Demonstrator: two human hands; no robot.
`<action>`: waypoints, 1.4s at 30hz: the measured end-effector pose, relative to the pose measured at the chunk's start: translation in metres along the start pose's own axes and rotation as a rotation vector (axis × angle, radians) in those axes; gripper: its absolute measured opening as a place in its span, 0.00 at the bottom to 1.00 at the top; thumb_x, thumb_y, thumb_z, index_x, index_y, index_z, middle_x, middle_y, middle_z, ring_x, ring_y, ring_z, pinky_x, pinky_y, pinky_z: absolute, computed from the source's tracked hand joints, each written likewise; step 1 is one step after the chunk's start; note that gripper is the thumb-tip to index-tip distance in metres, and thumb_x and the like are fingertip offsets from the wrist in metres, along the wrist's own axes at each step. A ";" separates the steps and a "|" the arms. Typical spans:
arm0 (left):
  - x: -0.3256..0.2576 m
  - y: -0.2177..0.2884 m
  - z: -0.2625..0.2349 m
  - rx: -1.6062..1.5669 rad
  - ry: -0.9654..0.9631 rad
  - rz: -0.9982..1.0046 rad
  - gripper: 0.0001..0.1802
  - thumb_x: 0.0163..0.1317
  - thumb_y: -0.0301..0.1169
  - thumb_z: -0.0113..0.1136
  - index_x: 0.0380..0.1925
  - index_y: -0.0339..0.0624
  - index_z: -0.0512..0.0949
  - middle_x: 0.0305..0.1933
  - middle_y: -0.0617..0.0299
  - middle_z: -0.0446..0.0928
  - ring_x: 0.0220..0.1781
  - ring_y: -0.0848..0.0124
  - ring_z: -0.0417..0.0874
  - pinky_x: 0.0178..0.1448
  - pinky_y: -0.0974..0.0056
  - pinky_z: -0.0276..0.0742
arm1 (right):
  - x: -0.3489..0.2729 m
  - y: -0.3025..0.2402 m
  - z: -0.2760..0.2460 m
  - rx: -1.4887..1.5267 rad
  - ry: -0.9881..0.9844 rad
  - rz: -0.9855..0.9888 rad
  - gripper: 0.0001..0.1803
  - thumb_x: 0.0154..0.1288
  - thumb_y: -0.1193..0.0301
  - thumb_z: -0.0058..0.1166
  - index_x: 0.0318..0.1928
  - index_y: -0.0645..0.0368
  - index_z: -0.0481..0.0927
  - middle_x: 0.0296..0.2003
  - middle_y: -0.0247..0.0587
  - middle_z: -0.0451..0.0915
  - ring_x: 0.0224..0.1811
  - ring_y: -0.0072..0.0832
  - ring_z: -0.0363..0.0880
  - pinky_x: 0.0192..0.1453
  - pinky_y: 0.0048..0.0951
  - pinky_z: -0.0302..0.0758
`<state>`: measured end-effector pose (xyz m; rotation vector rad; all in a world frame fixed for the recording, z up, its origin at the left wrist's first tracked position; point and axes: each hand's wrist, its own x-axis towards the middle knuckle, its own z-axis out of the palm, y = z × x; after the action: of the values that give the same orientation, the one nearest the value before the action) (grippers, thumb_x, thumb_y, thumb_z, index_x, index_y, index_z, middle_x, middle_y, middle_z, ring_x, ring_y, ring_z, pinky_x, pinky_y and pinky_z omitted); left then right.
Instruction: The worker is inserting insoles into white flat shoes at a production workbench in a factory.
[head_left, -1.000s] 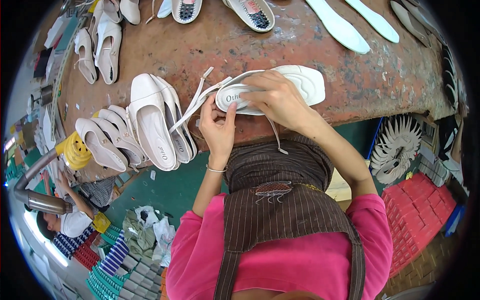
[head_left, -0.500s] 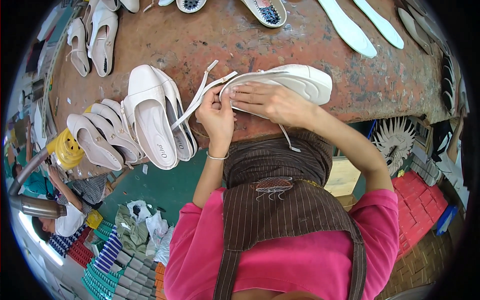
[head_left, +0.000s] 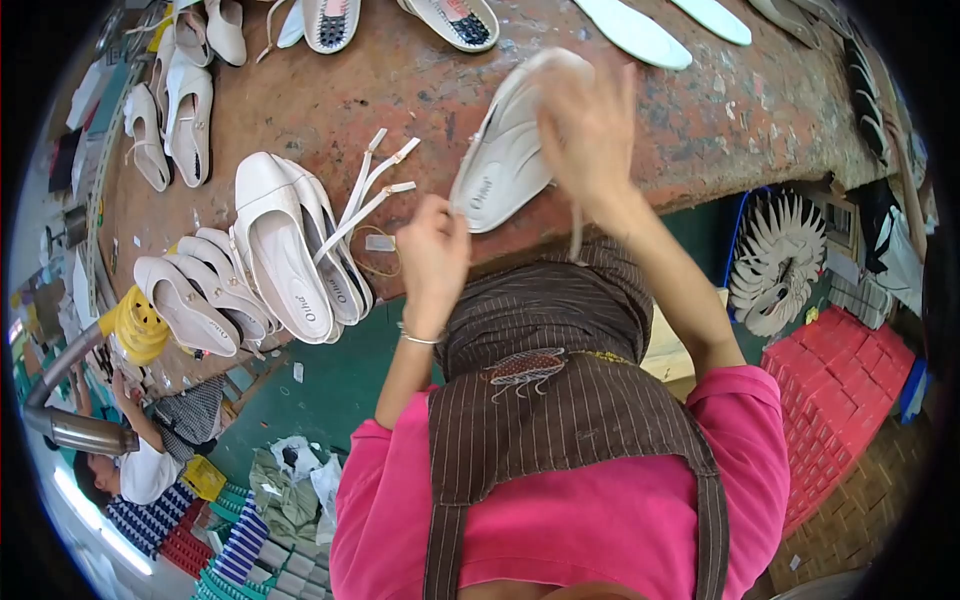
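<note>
Cream shoe sole [head_left: 505,165], tilted above brown workbench [head_left: 700,110] near its front edge, printed insole facing up; gripped at far end by blurred right hand [head_left: 590,135], pinched at heel by left hand [head_left: 432,250]; loose straps [head_left: 370,190] and paired cream shoes [head_left: 295,250] lying just left.

The person wore a bright pink top with short sleeves that ended above the elbows, leaving both forearms bare. Over it lay a brown apron [head_left: 560,400] with thin pale pinstripes, its straps running back over the shoulders. A small embroidered motif in pale and orange thread sat at the chest. A thin silver bracelet [head_left: 418,339] circled the left wrist. Both hands were ungloved.
</note>
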<state>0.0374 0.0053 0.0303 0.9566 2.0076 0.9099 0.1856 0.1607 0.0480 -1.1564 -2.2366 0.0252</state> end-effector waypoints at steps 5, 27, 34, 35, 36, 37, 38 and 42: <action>-0.034 0.037 0.036 0.417 -0.120 0.275 0.10 0.60 0.35 0.63 0.25 0.42 0.78 0.20 0.54 0.80 0.23 0.53 0.83 0.29 0.52 0.77 | 0.016 0.018 -0.026 0.444 -0.183 0.360 0.18 0.52 0.77 0.61 0.46 0.61 0.80 0.52 0.49 0.79 0.59 0.46 0.76 0.66 0.51 0.67; -0.045 0.014 0.069 0.696 -0.189 0.721 0.24 0.57 0.32 0.62 0.53 0.32 0.78 0.60 0.45 0.74 0.71 0.50 0.64 0.74 0.39 0.54 | -0.041 -0.019 0.012 -0.142 -0.251 -0.161 0.25 0.60 0.75 0.48 0.58 0.72 0.72 0.55 0.58 0.77 0.61 0.46 0.76 0.76 0.52 0.52; -0.045 0.009 0.072 0.678 -0.153 0.727 0.19 0.58 0.33 0.57 0.47 0.36 0.82 0.56 0.50 0.77 0.69 0.53 0.66 0.74 0.35 0.52 | -0.046 -0.022 0.020 -0.149 -0.376 -0.117 0.18 0.61 0.75 0.48 0.51 0.71 0.72 0.47 0.56 0.77 0.55 0.47 0.76 0.76 0.57 0.48; -0.046 0.011 0.072 0.623 -0.143 0.741 0.20 0.57 0.33 0.55 0.48 0.35 0.81 0.56 0.51 0.77 0.69 0.54 0.67 0.75 0.36 0.53 | -0.053 -0.025 0.018 -0.218 -0.246 -0.132 0.17 0.61 0.75 0.49 0.50 0.71 0.71 0.46 0.57 0.76 0.54 0.50 0.75 0.76 0.60 0.45; -0.044 0.013 0.073 0.664 -0.172 0.719 0.21 0.57 0.32 0.55 0.50 0.34 0.80 0.56 0.51 0.77 0.69 0.54 0.67 0.75 0.36 0.53 | -0.045 -0.021 0.024 -0.188 -0.226 -0.141 0.18 0.61 0.75 0.50 0.50 0.72 0.70 0.46 0.59 0.76 0.55 0.51 0.74 0.77 0.60 0.44; -0.045 0.019 0.070 0.700 -0.216 0.696 0.22 0.57 0.32 0.55 0.51 0.34 0.79 0.57 0.50 0.76 0.70 0.55 0.66 0.75 0.37 0.53 | -0.030 -0.021 0.024 -0.161 -0.216 -0.138 0.19 0.61 0.75 0.50 0.51 0.73 0.70 0.46 0.60 0.75 0.56 0.53 0.73 0.77 0.60 0.44; -0.044 0.021 0.070 0.662 -0.141 0.716 0.23 0.58 0.31 0.54 0.54 0.34 0.77 0.58 0.51 0.75 0.70 0.56 0.66 0.75 0.38 0.53 | -0.008 -0.018 0.019 -0.180 -0.595 -0.026 0.28 0.60 0.74 0.53 0.58 0.76 0.66 0.53 0.63 0.73 0.63 0.53 0.69 0.77 0.60 0.44; -0.044 0.020 0.062 0.684 -0.200 0.691 0.23 0.58 0.30 0.54 0.54 0.33 0.76 0.61 0.51 0.73 0.70 0.56 0.66 0.75 0.38 0.53 | -0.024 -0.021 0.025 -0.220 -0.400 -0.141 0.30 0.58 0.70 0.56 0.57 0.75 0.67 0.57 0.63 0.71 0.64 0.52 0.69 0.76 0.57 0.50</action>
<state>0.1157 -0.0046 0.0295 2.1136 1.8451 0.3978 0.1680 0.1362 0.0215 -1.1852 -2.7276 -0.0534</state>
